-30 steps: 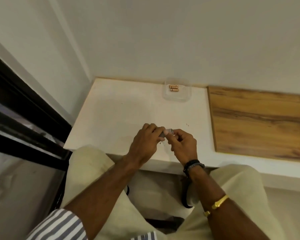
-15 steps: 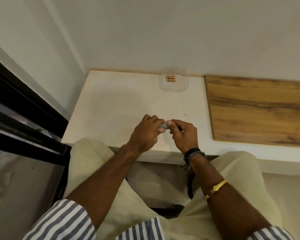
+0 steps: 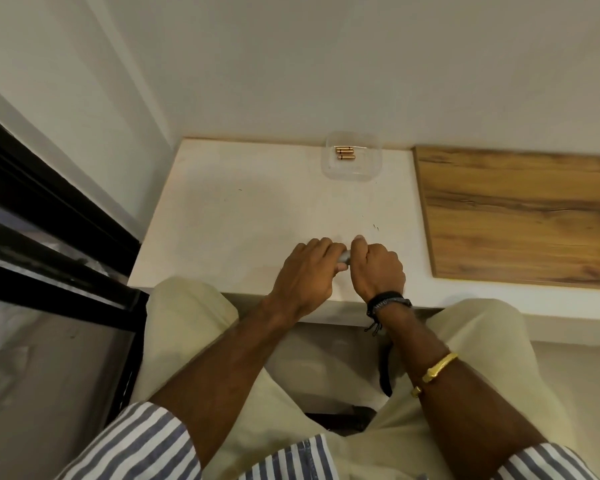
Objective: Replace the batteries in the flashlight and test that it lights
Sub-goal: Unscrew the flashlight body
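1. Silver-grey metal of a small flashlight (image 3: pixel 344 257) shows only as a sliver between two hands that meet near the front edge of a white stone counter (image 3: pixel 243 216), seen from the head camera.
2. Left hand (image 3: pixel 307 271) is curled closed around one end of the flashlight; right hand (image 3: pixel 378 268) is fisted over the other end, thumb raised.
3. Three copper-coloured cylindrical batteries (image 3: pixel 345 154) lie side by side in a clear plastic tray (image 3: pixel 352 173) at the counter's back, against the wall, well apart from the hands. Any lettering on them is too small to read.
4. Beside the tray lies a brown wood-grain board (image 3: pixel 520 216).
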`<state>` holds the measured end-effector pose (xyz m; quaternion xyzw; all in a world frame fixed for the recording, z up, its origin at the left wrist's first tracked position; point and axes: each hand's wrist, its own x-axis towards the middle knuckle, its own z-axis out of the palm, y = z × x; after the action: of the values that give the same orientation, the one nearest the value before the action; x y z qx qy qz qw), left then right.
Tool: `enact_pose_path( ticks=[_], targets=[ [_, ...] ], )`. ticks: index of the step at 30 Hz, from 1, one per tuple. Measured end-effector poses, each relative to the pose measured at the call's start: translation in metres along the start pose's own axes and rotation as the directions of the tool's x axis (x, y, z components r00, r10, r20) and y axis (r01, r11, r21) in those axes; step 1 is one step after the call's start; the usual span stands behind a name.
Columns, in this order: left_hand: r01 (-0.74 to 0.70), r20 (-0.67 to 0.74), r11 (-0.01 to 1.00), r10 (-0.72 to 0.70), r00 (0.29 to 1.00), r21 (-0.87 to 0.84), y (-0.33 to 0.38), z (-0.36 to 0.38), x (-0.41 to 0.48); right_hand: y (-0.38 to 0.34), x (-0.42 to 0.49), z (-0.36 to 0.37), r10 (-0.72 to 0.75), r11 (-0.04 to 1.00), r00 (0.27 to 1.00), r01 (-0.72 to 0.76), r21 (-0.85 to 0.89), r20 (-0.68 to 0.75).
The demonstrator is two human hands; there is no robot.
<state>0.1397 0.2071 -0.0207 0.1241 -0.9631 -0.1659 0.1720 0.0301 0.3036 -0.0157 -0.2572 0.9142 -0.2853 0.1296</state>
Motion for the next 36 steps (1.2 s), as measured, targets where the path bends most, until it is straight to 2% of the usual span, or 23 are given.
enact_pose_path(
  ticks=[3,6,8,10,13,17,20,23,28,31,34,36],
  targets=[
    [0.118,0.113,0.969,-0.095,0.989,-0.215,0.001,-0.005,0.005,0.001,-0.001,-0.005,-0.014,0.991,1.0,0.01,-0.136,-0.028],
    [0.184,0.261,0.925,-0.097,0.96,-0.332,-0.006,-0.011,0.009,0.001,-0.005,-0.004,-0.086,0.987,0.995,0.077,-0.144,-0.052],
    [0.196,0.284,0.881,-0.074,0.956,-0.43,-0.01,-0.013,0.008,-0.002,-0.005,-0.006,-0.128,0.987,0.989,0.12,-0.108,-0.07],
    [0.188,0.251,0.858,-0.072,0.965,-0.478,-0.011,-0.014,0.006,-0.004,-0.004,-0.007,-0.169,0.985,0.982,0.164,-0.061,-0.082],
    [0.193,0.195,0.877,-0.117,0.974,-0.44,-0.012,-0.013,0.007,-0.003,0.0,-0.004,-0.177,0.982,0.98,0.183,0.058,-0.093],
    [0.174,0.12,0.941,-0.144,0.982,-0.291,-0.016,-0.008,0.006,0.005,0.001,-0.002,-0.107,0.951,0.993,0.116,0.287,-0.047],
    [0.184,0.146,0.961,-0.156,0.977,-0.207,-0.02,-0.005,0.003,0.009,0.001,-0.008,-0.122,0.938,0.991,0.1,0.333,0.048],
    [0.226,0.154,0.947,-0.194,0.969,-0.23,-0.021,-0.005,0.001,0.009,0.001,-0.01,-0.173,0.923,0.979,0.122,0.366,0.109],
    [0.257,0.124,0.937,-0.233,0.965,-0.235,-0.022,-0.007,0.0,0.009,0.0,-0.012,-0.274,0.875,0.957,0.204,0.439,0.101],
    [0.26,0.124,0.94,-0.238,0.963,-0.219,-0.021,-0.008,-0.001,0.012,0.002,-0.014,-0.292,0.854,0.947,0.196,0.482,0.133],
    [0.257,0.138,0.946,-0.232,0.963,-0.198,-0.02,-0.009,0.0,0.014,0.002,-0.015,-0.273,0.829,0.948,0.144,0.54,0.166],
    [0.239,0.142,0.952,-0.214,0.967,-0.191,-0.018,-0.009,0.0,0.012,0.001,-0.014,-0.176,0.827,0.97,0.051,0.559,0.171]
  ],
)
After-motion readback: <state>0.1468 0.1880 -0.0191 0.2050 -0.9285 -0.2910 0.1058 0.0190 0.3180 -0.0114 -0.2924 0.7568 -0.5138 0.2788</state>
